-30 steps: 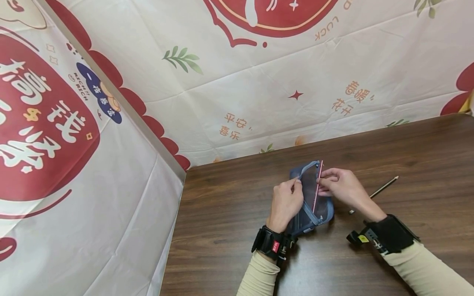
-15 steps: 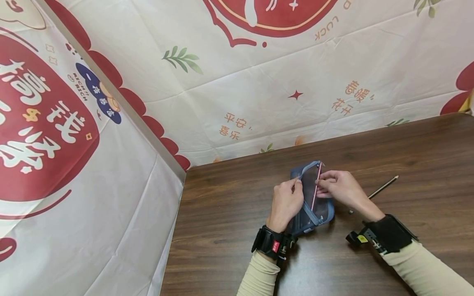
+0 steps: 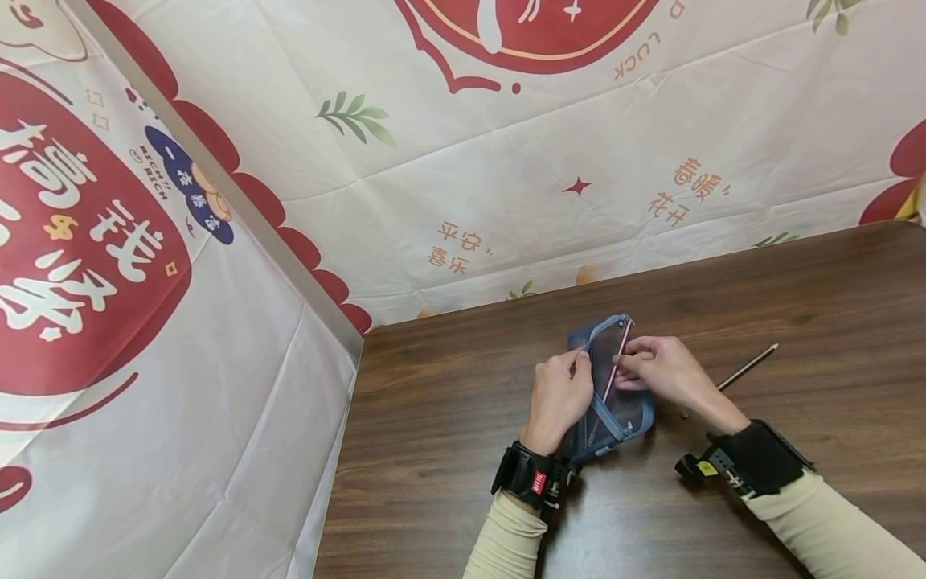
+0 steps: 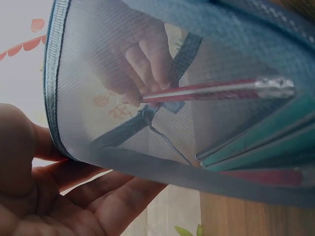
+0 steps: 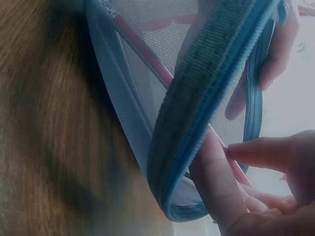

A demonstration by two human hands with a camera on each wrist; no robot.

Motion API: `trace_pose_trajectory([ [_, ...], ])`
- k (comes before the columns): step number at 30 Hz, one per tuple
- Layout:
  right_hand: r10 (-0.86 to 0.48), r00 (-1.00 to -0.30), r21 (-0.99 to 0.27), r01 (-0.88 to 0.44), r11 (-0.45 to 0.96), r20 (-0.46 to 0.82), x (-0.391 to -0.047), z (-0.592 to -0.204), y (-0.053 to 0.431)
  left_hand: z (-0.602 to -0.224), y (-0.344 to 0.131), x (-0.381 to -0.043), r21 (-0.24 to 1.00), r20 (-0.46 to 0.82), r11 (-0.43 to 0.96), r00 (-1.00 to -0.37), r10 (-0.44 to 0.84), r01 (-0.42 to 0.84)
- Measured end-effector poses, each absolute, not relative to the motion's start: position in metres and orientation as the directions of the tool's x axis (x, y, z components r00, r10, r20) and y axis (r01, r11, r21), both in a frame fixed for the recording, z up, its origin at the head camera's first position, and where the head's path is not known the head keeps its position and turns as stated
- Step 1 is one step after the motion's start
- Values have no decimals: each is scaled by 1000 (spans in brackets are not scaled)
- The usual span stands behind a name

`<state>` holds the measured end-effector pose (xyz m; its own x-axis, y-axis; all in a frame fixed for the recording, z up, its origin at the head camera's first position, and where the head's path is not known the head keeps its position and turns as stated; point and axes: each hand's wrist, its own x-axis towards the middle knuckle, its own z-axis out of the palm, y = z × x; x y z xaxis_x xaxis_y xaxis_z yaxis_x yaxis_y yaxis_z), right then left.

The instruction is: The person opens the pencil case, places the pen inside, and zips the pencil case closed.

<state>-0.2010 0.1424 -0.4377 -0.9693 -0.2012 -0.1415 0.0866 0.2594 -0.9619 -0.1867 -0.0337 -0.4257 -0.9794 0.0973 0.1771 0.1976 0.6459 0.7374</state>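
Observation:
A blue mesh zip pencil case (image 3: 613,425) stands opened on the table. My left hand (image 3: 563,394) pinches the zipped rim of its opening, with the thumb on one side and fingers behind the mesh in the left wrist view. Between thumb and fingers my right hand (image 3: 669,371) holds a red-and-white pencil (image 3: 625,339), slanted partway inside the case's mouth. Through the mesh, the pencil's silver-capped end (image 4: 275,87) points into the case. Lower inside lie teal slim items (image 4: 266,135) and another red stick-shaped item (image 4: 266,177), their kinds unclear.
A dark pencil (image 3: 748,367) lies on the brown wooden table (image 3: 434,450) by the right wrist, partly behind it. Printed cloth walls (image 3: 470,153) border the table at the back and left.
The right hand has moved slightly left and down, taking the red pencil a little deeper into the case and tilting it more. The left hand keeps its place on the rim.

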Motion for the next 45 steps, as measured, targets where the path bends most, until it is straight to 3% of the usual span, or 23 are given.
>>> trace_pose_trajectory([
  [14, -264, -951, -956, 84, 281, -161, -201, -439, 141, -425, -34, -188, 736, 178, 647, -979, 101, 201],
  [45, -312, -950, -909, -150, 389, 23, -201, -423, 158, -426, -32, -188, 749, 182, 631, -978, 99, 203],
])
